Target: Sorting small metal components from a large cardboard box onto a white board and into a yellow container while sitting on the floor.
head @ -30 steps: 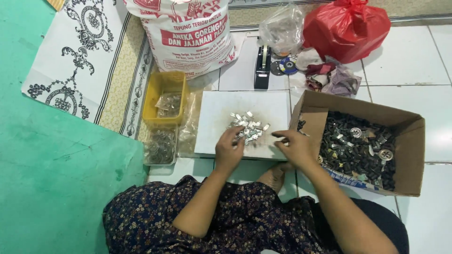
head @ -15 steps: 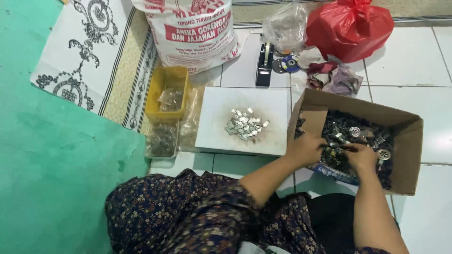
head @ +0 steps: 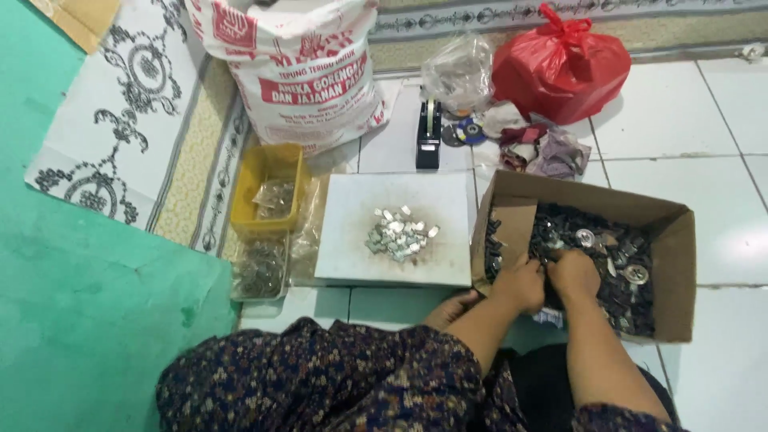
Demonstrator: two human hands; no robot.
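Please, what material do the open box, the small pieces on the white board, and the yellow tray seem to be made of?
The open box looks like plain brown cardboard: matte, with folded flaps. The small pieces on the white board seem to be metal: silvery, with bright glints. The yellow tray is probably plastic: smooth, evenly coloured, with a moulded rim.

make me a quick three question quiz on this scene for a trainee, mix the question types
1. True or false: both hands are inside the cardboard box.
2. Which lies on the white board? A) a red bag B) a pile of small silvery pieces C) a tape dispenser
3. What colour is the tray left of the white board?

Key:
1. True: the left hand and right hand are in the dark metal parts.
2. B: the silvery pieces.
3. Yellow: the tray.
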